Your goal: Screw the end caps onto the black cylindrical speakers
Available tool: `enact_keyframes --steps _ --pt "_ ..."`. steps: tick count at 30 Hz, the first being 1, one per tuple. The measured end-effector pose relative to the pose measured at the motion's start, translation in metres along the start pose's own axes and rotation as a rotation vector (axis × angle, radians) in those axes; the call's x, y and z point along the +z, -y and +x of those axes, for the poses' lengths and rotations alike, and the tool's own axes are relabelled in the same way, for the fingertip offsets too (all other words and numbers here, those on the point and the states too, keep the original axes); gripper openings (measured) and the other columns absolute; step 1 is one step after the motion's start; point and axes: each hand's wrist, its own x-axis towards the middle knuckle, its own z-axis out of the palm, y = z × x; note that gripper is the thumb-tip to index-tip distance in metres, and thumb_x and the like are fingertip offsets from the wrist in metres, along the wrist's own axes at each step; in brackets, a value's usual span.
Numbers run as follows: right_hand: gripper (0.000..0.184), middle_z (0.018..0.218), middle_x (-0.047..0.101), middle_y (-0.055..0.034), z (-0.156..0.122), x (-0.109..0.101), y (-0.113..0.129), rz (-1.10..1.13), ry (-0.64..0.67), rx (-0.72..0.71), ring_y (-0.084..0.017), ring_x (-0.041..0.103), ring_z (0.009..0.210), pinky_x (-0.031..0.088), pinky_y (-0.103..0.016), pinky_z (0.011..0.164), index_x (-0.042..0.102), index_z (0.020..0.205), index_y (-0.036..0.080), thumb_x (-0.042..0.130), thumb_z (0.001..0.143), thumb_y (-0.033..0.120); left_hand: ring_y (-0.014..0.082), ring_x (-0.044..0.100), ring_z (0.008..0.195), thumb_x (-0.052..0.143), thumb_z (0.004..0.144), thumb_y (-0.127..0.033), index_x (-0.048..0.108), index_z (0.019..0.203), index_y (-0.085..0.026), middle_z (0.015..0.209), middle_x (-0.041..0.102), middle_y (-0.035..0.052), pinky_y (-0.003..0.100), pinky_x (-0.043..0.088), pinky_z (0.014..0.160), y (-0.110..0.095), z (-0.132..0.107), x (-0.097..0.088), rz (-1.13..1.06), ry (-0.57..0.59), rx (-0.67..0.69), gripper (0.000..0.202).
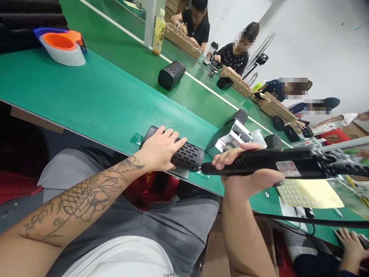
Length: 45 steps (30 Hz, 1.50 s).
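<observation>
My left hand (pixel 160 149) is wrapped over a black perforated speaker housing (pixel 188 154), which lies on its side near the front edge of the green bench. My fingers press it from above. In my right hand (pixel 245 169) is a black electric screwdriver (pixel 266 163), held level with its tip pointing left. That tip meets or nearly meets the right end of the housing; the exact contact is too small to tell. Just behind the screwdriver stands a white and black box (pixel 230 136) with small parts in it.
Another perforated housing (pixel 171 75) stands farther back, near a yellow drink bottle (pixel 159 32). An orange and white holder (pixel 62 46) sits at the left. A yellow sheet of round stickers (pixel 311 193) lies at the right. Several people work across the bench; a co-worker's hand (pixel 350 244) shows lower right.
</observation>
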Motion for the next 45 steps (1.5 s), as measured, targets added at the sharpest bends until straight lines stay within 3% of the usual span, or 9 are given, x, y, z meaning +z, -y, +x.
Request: enact_keyframes --steps 6,18,28,32,35,37,41,45 --pt "0.07 0.064 0.072 0.004 0.0 0.001 -0.017 0.006 -0.023 0.047 -0.022 0.064 0.043 0.056 -0.037 0.047 0.079 0.1 0.028 0.092 0.088 0.096 0.0488 0.067 0.142 0.094 0.095 -0.056 0.062 0.181 -0.009 0.158 0.074 0.03 0.06 0.04 0.126 -0.001 -0.001 0.001 -0.014 -0.022 0.006 0.103" --pt "0.075 0.057 0.07 0.0059 0.002 0.01 -0.013 0.001 0.055 0.099 -0.018 0.06 0.038 0.058 -0.034 0.046 0.073 0.084 0.025 0.101 0.075 0.094 0.0495 0.067 0.138 0.089 0.097 -0.056 0.061 0.18 -0.009 0.155 0.075 0.0294 0.061 0.039 0.124 -0.002 0.001 -0.003 -0.023 0.006 0.001 0.1" --pt "0.073 0.061 0.07 0.0056 0.0 0.009 -0.011 -0.046 0.036 0.14 -0.019 0.064 0.043 0.06 -0.035 0.052 0.074 0.09 0.025 0.101 0.077 0.092 0.0484 0.067 0.14 0.092 0.097 -0.056 0.06 0.182 -0.009 0.156 0.075 0.0289 0.06 0.038 0.126 -0.003 -0.001 -0.003 -0.043 -0.003 -0.006 0.102" --pt "0.072 0.063 0.068 0.0044 0.024 -0.01 -0.007 -0.216 -0.145 0.02 -0.021 0.067 0.048 0.06 -0.038 0.052 0.078 0.103 0.024 0.089 0.09 0.094 0.0489 0.067 0.138 0.092 0.098 -0.059 0.059 0.183 -0.007 0.155 0.075 0.0295 0.061 0.039 0.126 -0.009 -0.004 0.0 -0.033 -0.003 -0.036 0.105" --pt "0.066 0.062 0.063 0.0068 0.057 -0.038 -0.016 -0.449 -0.378 -0.162 -0.021 0.065 0.048 0.057 -0.037 0.051 0.074 0.105 0.025 0.078 0.101 0.091 0.0488 0.068 0.137 0.09 0.1 -0.058 0.058 0.184 -0.006 0.153 0.076 0.0302 0.062 0.039 0.127 -0.013 -0.005 0.002 -0.018 -0.014 -0.052 0.104" --pt "0.064 0.06 0.062 0.0083 0.077 -0.059 -0.027 -0.606 -0.48 -0.21 -0.021 0.065 0.048 0.055 -0.037 0.052 0.069 0.103 0.027 0.074 0.102 0.091 0.0491 0.068 0.138 0.09 0.1 -0.058 0.059 0.183 -0.005 0.152 0.076 0.0308 0.063 0.039 0.127 -0.015 -0.005 0.003 -0.011 -0.009 -0.059 0.104" --pt "0.064 0.06 0.063 0.0092 0.092 -0.09 -0.05 -0.744 -0.558 -0.18 -0.022 0.065 0.05 0.057 -0.038 0.056 0.059 0.099 0.031 0.071 0.102 0.094 0.0502 0.068 0.137 0.091 0.099 -0.057 0.058 0.184 -0.004 0.153 0.076 0.0319 0.064 0.041 0.126 -0.015 -0.004 0.003 -0.002 0.006 -0.062 0.106" --pt "0.069 0.059 0.061 0.0076 0.082 -0.098 -0.063 -0.724 -0.584 -0.167 -0.022 0.066 0.049 0.056 -0.038 0.056 0.058 0.096 0.03 0.063 0.103 0.099 0.0506 0.068 0.138 0.089 0.099 -0.057 0.059 0.184 -0.004 0.154 0.076 0.0322 0.064 0.041 0.126 -0.016 -0.004 0.005 0.008 -0.009 -0.071 0.104"
